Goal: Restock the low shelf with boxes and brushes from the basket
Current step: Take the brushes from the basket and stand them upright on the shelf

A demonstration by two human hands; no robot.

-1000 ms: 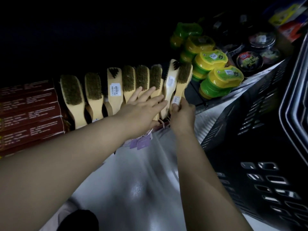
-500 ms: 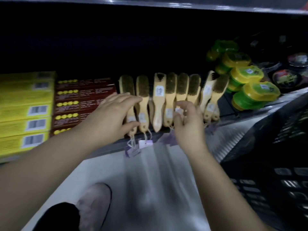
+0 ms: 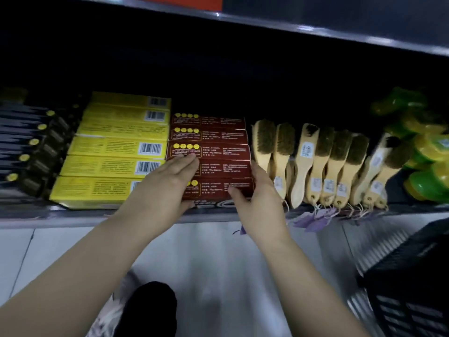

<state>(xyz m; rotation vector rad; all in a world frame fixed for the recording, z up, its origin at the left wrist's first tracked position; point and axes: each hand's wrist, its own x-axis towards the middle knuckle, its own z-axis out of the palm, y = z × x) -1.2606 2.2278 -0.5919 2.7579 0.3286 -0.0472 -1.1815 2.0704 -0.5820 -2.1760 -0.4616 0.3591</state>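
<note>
A row of dark red boxes (image 3: pixel 218 152) lies on the low shelf (image 3: pixel 73 216) between yellow boxes (image 3: pixel 114 147) and several wooden brushes (image 3: pixel 325 161). My left hand (image 3: pixel 165 188) lies flat over the left part of the red boxes, fingers straight and thumb at the front box's lower edge. My right hand (image 3: pixel 260 198) presses against the right end of the same row, its thumb resting on the front box. The brushes stand side by side, bristles up, with purple tags hanging over the shelf edge.
Dark boxes with yellow dots (image 3: pixel 31 147) fill the shelf's left end, and green-and-yellow tins (image 3: pixel 427 152) sit at its right. A black plastic basket (image 3: pixel 413 276) stands on the floor at lower right. My knee (image 3: pixel 148 310) shows below.
Both hands left the brushes and moved left onto the red boxes. The view swung left, bringing the yellow and dark boxes into sight.
</note>
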